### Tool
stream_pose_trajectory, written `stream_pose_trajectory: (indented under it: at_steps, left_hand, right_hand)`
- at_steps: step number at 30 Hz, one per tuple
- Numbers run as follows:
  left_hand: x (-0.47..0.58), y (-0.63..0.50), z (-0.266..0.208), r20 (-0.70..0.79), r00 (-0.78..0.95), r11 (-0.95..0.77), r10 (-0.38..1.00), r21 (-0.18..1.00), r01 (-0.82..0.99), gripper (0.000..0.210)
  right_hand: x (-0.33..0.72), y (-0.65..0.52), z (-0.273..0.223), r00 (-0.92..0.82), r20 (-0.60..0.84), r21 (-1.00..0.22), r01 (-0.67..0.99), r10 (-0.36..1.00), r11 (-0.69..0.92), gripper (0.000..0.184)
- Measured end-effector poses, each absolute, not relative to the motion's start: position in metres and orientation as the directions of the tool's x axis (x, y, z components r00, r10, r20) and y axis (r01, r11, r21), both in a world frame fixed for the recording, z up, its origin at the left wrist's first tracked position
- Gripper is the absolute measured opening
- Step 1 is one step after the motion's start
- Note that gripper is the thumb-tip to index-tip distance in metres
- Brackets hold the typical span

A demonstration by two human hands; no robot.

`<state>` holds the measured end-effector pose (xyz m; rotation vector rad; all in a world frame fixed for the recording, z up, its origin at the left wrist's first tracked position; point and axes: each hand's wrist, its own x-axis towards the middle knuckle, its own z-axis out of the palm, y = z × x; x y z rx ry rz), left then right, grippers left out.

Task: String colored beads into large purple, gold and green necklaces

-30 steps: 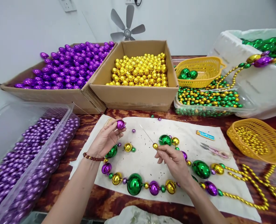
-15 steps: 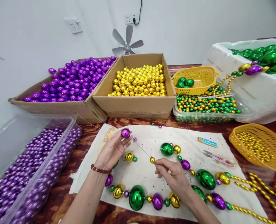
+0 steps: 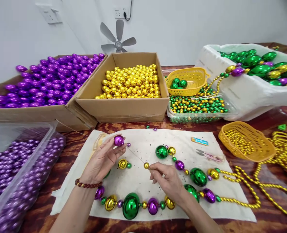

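Observation:
My left hand (image 3: pixel 101 160) is closed around a shiny purple ball (image 3: pixel 119 140), held up above the cloth. A small purple bead (image 3: pixel 128 144) sits on the thread (image 3: pixel 136 154) just beside it. That thread runs taut down to a small gold bead (image 3: pixel 146 165) at the pinched thumb and finger of my right hand (image 3: pixel 166 179). Whether a needle is also in that pinch cannot be made out. Below both hands curves a strand of large beads, with a big green ball (image 3: pixel 131 205) at the front. A loose-looking gold ball (image 3: pixel 122 163) and green bead (image 3: pixel 129 165) lie near my left hand.
Behind the white cloth (image 3: pixel 141 136) stand cardboard boxes of purple balls (image 3: pixel 58 81) and gold balls (image 3: pixel 131 81). Clear tubs, yellow baskets (image 3: pixel 262 145) and a foam box (image 3: pixel 216 84) hold more beads. Scissors (image 3: pixel 209 155) and a blue packet (image 3: pixel 200 141) lie at right.
The view has turned to the right, so everything appears further left. Both hands keep nearly the same hold on the purple ball and the gold bead.

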<state>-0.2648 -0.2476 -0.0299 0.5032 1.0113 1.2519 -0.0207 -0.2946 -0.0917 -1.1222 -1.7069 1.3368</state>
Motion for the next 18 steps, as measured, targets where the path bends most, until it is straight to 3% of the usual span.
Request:
stream_pose_trajectory:
  at_steps: [18]
  left_hand:
    - [-0.254,-0.256,-0.022,-0.321,0.033,0.305,0.947,0.856,-0.418,0.032]
  right_hand:
    - [-0.033,-0.292,-0.086,-0.369,0.023,-0.984,0.158,0.929,0.088,0.020]
